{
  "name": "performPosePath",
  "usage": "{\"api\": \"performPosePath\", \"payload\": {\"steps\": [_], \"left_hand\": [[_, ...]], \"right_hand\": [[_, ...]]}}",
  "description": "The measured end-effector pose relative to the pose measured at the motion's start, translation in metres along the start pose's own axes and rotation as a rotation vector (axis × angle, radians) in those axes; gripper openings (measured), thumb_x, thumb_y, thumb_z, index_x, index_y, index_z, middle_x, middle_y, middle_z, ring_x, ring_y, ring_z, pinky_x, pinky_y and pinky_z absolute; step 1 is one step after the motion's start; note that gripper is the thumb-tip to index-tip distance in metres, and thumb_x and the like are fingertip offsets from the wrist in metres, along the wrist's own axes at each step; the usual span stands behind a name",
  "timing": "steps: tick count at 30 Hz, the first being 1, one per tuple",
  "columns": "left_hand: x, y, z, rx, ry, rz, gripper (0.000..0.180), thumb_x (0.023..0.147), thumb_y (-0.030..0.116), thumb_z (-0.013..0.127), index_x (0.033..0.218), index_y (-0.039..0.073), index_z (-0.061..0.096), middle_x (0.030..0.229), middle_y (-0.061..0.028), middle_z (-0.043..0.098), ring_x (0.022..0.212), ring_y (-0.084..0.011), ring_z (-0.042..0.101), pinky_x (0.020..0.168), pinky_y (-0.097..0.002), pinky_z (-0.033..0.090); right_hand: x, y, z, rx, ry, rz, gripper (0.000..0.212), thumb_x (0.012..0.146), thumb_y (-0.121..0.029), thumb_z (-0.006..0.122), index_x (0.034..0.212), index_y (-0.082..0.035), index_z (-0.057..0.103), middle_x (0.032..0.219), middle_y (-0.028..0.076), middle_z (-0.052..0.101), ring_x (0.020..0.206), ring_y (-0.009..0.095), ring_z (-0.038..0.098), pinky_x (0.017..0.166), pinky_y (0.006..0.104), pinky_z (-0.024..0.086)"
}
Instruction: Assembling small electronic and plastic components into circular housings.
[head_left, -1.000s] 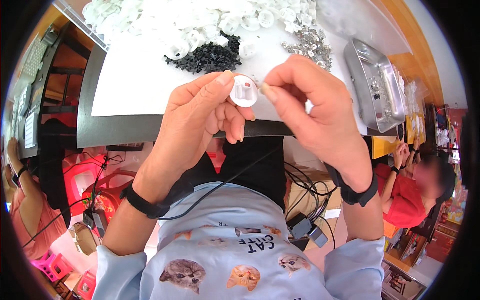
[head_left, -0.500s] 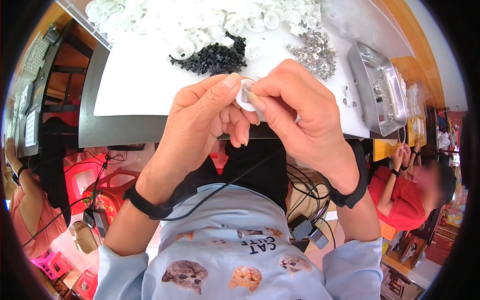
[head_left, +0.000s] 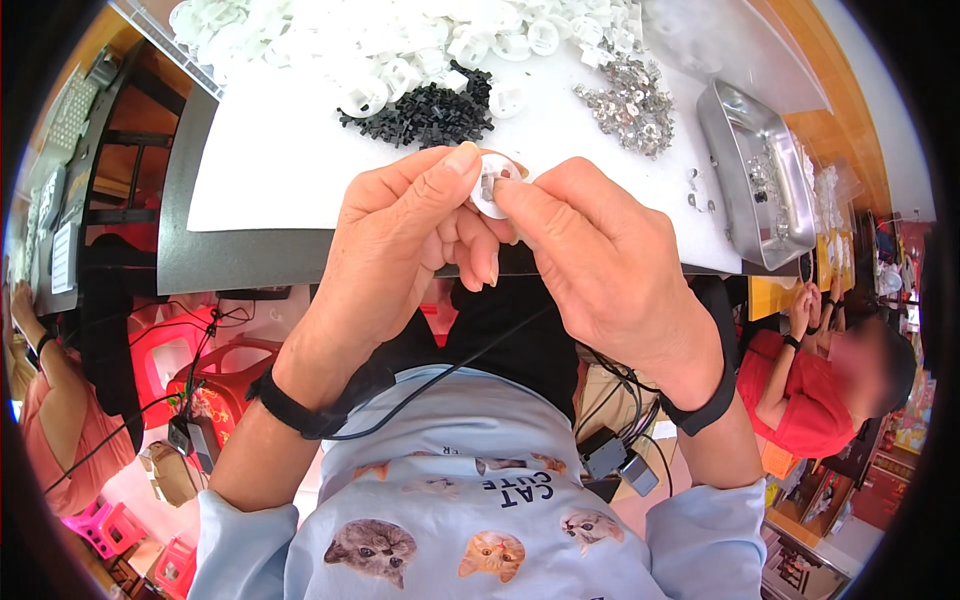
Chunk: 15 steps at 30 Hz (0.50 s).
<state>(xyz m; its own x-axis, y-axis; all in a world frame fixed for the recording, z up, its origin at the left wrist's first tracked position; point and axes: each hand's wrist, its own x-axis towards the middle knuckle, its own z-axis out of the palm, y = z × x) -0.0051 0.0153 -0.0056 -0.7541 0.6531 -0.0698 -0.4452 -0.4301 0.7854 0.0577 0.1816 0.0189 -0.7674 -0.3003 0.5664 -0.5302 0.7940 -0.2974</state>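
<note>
A round white plastic part is held up between my hands, over the near edge of the table. My left hand pinches its left rim between thumb and fingers, the other fingers curled below. On the part's face a small greyish piece or slot shows, too small to tell. My right hand is closed, with its thumb pressed on the right side of the part; its other fingertips are hidden behind. Beyond my hands lie a pile of small black pieces, a heap of white plastic parts and a heap of small metal clips.
A white sheet covers much of the dark table. At the right stands a metal tray with some small clips in it, and a few loose clips lie beside it. A person in red sits at the far right. Black cables hang below.
My right hand has turned and lowered its knuckles, with the thumb now pressed against the face of the part. My left hand has barely moved.
</note>
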Motion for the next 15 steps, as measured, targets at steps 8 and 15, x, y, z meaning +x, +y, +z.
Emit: {"api": "performPosePath", "payload": {"steps": [8, 15], "left_hand": [[-0.002, -0.002, 0.001, 0.017, -0.003, 0.009, 0.033, 0.098, 0.026, 0.050, 0.097, -0.004, 0.062, 0.077, -0.0099, 0.064, 0.055, -0.0119, 0.059, 0.047, -0.0217, 0.047], [-0.004, -0.006, 0.005, 0.119, 0.061, 0.073, 0.034, 0.097, 0.025, 0.051, 0.108, -0.005, 0.062, 0.076, -0.0073, 0.063, 0.060, -0.0117, 0.060, 0.054, -0.0228, 0.049]], "right_hand": [[0.000, -0.009, -0.002, 0.281, 0.054, 0.191, 0.018, 0.075, 0.004, 0.060, 0.093, -0.002, 0.060, 0.076, 0.007, 0.054, 0.060, 0.022, 0.057, 0.051, 0.0307, 0.047], [0.005, -0.017, 0.013, 0.538, 0.115, 0.511, 0.006, 0.081, 0.003, 0.058, 0.080, 0.000, 0.052, 0.075, 0.012, 0.056, 0.059, 0.026, 0.057, 0.054, 0.0338, 0.045]]}}
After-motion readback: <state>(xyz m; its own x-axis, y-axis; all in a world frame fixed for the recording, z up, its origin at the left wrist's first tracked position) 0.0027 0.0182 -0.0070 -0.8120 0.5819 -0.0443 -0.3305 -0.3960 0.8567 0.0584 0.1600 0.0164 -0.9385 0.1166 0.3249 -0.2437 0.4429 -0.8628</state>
